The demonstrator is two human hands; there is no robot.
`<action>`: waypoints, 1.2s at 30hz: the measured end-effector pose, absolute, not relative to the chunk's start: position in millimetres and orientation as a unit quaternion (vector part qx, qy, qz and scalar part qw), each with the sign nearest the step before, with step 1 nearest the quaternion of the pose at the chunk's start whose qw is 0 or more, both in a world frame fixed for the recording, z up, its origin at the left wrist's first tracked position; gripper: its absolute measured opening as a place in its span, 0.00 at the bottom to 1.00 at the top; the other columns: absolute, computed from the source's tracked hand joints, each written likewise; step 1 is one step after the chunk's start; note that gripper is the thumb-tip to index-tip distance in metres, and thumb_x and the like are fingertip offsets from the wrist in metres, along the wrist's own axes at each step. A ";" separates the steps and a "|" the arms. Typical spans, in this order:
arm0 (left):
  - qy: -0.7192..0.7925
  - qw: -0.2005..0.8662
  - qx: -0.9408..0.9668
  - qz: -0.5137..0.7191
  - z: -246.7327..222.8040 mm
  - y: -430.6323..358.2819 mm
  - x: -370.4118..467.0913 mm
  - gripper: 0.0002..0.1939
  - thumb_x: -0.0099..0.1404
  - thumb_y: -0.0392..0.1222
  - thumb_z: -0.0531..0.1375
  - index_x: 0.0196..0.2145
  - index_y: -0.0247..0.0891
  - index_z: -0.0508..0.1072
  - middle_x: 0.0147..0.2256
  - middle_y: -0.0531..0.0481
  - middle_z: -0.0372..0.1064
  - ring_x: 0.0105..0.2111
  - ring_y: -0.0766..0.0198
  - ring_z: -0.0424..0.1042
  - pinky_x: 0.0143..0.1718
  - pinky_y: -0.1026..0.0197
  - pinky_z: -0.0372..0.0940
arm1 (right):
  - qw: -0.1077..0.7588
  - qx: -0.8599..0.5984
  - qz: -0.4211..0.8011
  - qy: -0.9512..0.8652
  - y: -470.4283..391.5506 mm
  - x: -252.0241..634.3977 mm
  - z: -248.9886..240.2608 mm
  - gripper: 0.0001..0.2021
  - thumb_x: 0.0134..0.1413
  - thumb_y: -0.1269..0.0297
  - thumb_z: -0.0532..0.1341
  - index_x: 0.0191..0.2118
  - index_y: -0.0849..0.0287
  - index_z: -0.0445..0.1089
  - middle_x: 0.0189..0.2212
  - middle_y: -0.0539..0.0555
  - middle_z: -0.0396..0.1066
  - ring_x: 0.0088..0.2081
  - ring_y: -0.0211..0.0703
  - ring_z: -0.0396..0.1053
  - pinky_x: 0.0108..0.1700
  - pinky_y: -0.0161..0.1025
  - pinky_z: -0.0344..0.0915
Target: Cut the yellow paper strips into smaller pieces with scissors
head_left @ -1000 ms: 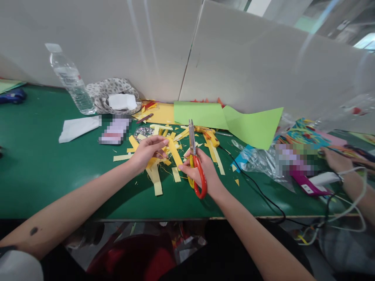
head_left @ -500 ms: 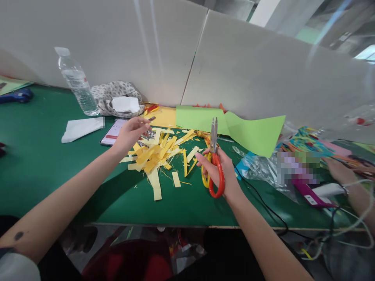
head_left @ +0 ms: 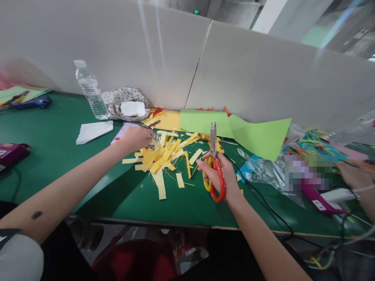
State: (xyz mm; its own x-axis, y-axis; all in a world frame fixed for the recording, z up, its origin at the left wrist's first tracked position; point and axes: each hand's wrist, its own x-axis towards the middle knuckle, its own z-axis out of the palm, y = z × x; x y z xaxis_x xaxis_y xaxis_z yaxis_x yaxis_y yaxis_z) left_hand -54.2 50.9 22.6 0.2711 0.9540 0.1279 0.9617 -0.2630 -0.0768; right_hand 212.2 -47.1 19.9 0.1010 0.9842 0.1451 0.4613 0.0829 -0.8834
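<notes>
My right hand is closed round scissors with red and yellow handles. Their blades point up and away, the tips slightly apart. My left hand is curled over the edge of a phone, beside the paper heap. A thin dark stick juts out past its fingers and seems held; its kind cannot be made out. Between my hands lies a heap of yellow paper strips on the green table. Behind the scissors lies a green paper sheet, bent up at its right.
At the back left stand a water bottle and a spotted cloth pouch, with a white tissue nearby. Clear plastic, a black cable and a magenta device lie right, beside another person's hand. A grey partition rises behind.
My left hand has come down and slightly closer to the phone, its fingers more curled, and more of the dark stick shows. My right hand keeps the scissors upright. The view has shifted a little left.
</notes>
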 end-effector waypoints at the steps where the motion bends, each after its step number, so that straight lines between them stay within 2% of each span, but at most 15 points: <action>1: -0.596 0.065 -0.800 -0.036 23.9 55.2 -48.3 0.17 0.63 0.44 0.48 0.42 0.40 0.73 0.35 0.42 0.75 0.35 0.50 0.73 0.31 0.56 0.61 | 0.425 -0.604 0.309 -0.599 -48.6 211.4 19.8 0.18 0.40 0.50 0.65 0.34 0.56 0.63 0.23 0.48 0.69 0.20 0.37 0.65 0.25 0.36 0.63; 3: -0.588 0.067 -0.805 -0.048 26.6 66.2 -37.0 0.17 0.61 0.41 0.48 0.43 0.38 0.72 0.39 0.41 0.74 0.36 0.51 0.73 0.31 0.57 0.61 | 0.420 -0.605 0.321 -0.596 -51.2 209.4 19.0 0.18 0.40 0.51 0.65 0.34 0.56 0.63 0.22 0.47 0.69 0.20 0.37 0.65 0.24 0.36 0.63; 5: -0.580 0.064 -0.810 -0.058 28.2 77.9 -27.2 0.17 0.61 0.42 0.48 0.42 0.37 0.72 0.40 0.41 0.74 0.37 0.51 0.72 0.32 0.57 0.62 | 0.413 -0.610 0.332 -0.590 -53.0 206.8 17.4 0.17 0.40 0.52 0.65 0.34 0.56 0.63 0.21 0.47 0.69 0.19 0.36 0.64 0.24 0.35 0.63; 10: -0.598 0.030 -0.801 -0.027 24.2 96.7 -12.6 0.21 0.57 0.56 0.53 0.30 0.37 0.77 0.35 0.39 0.74 0.38 0.47 0.71 0.34 0.54 0.62 | 0.377 -0.613 0.355 -0.596 -57.6 198.5 12.8 0.13 0.42 0.56 0.63 0.33 0.56 0.62 0.21 0.47 0.69 0.21 0.37 0.66 0.25 0.34 0.64; 14: -0.601 -0.068 -0.789 -0.109 18.1 102.7 -14.0 0.14 0.52 0.52 0.58 0.30 0.42 0.77 0.34 0.48 0.75 0.36 0.54 0.72 0.32 0.60 0.62 | 0.353 -0.620 0.346 -0.610 -60.5 194.7 11.1 0.11 0.43 0.57 0.62 0.32 0.56 0.63 0.21 0.47 0.68 0.22 0.37 0.67 0.26 0.34 0.65; 17: -0.597 -0.127 -0.769 -0.193 18.9 105.6 -20.1 0.13 0.53 0.50 0.58 0.31 0.42 0.77 0.34 0.49 0.75 0.34 0.58 0.72 0.30 0.62 0.61 | 0.356 -0.620 0.352 -0.604 -60.0 195.3 10.0 0.11 0.43 0.57 0.62 0.32 0.55 0.63 0.21 0.47 0.68 0.22 0.37 0.67 0.26 0.34 0.65; 20: -0.591 -0.135 -0.760 -0.235 25.5 105.6 -26.0 0.15 0.56 0.51 0.56 0.31 0.40 0.77 0.35 0.47 0.75 0.33 0.58 0.71 0.30 0.61 0.61 | 0.361 -0.621 0.358 -0.597 -59.5 196.6 8.2 0.12 0.43 0.57 0.62 0.32 0.56 0.62 0.20 0.47 0.67 0.21 0.36 0.66 0.25 0.34 0.64; 24: -0.595 -0.106 -0.763 -0.229 36.7 103.0 -32.6 0.15 0.58 0.50 0.54 0.32 0.41 0.76 0.36 0.48 0.75 0.34 0.57 0.71 0.29 0.60 0.60 | 0.372 -0.615 0.369 -0.589 -60.9 197.6 7.8 0.13 0.42 0.57 0.64 0.33 0.56 0.63 0.20 0.46 0.67 0.20 0.36 0.65 0.24 0.34 0.64; 27: -0.594 -0.057 -0.772 -0.220 40.5 100.3 -35.6 0.14 0.59 0.47 0.54 0.39 0.42 0.73 0.38 0.49 0.74 0.38 0.56 0.70 0.32 0.59 0.61 | 0.404 -0.609 0.366 -0.575 -61.2 201.5 12.5 0.15 0.41 0.56 0.66 0.33 0.56 0.63 0.20 0.46 0.67 0.19 0.35 0.64 0.23 0.33 0.63; 30: -0.580 -0.018 -0.785 -0.216 35.7 89.5 -28.3 0.23 0.58 0.47 0.55 0.52 0.41 0.63 0.45 0.47 0.70 0.42 0.56 0.69 0.35 0.59 0.62 | 0.463 -0.604 0.358 -0.541 -59.3 210.6 21.3 0.18 0.39 0.55 0.67 0.34 0.56 0.62 0.20 0.46 0.67 0.17 0.34 0.62 0.20 0.33 0.62; 32: -0.546 -0.009 -0.817 -0.184 27.6 74.5 -14.8 0.25 0.60 0.49 0.54 0.53 0.40 0.62 0.48 0.44 0.67 0.43 0.55 0.68 0.38 0.57 0.62 | 0.504 -0.595 0.356 -0.514 -57.5 218.2 27.1 0.19 0.38 0.55 0.67 0.36 0.56 0.62 0.21 0.46 0.68 0.17 0.34 0.63 0.19 0.32 0.62; 36: -0.384 -0.005 -0.914 -0.134 7.6 34.3 23.0 0.25 0.64 0.55 0.49 0.54 0.41 0.62 0.50 0.42 0.65 0.50 0.52 0.64 0.48 0.52 0.59 | 0.541 -0.599 0.343 -0.481 -56.4 231.1 33.9 0.19 0.39 0.55 0.67 0.36 0.56 0.63 0.21 0.47 0.69 0.18 0.33 0.63 0.18 0.32 0.63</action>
State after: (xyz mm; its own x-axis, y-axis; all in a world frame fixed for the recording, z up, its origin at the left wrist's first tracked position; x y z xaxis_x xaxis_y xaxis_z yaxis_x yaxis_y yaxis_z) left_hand 23.0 34.3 7.6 0.6693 0.7026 0.2416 0.6999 -0.7054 0.1122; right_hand 231.1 -56.4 33.9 0.3025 0.9468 0.1095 0.2059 0.0473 -0.9774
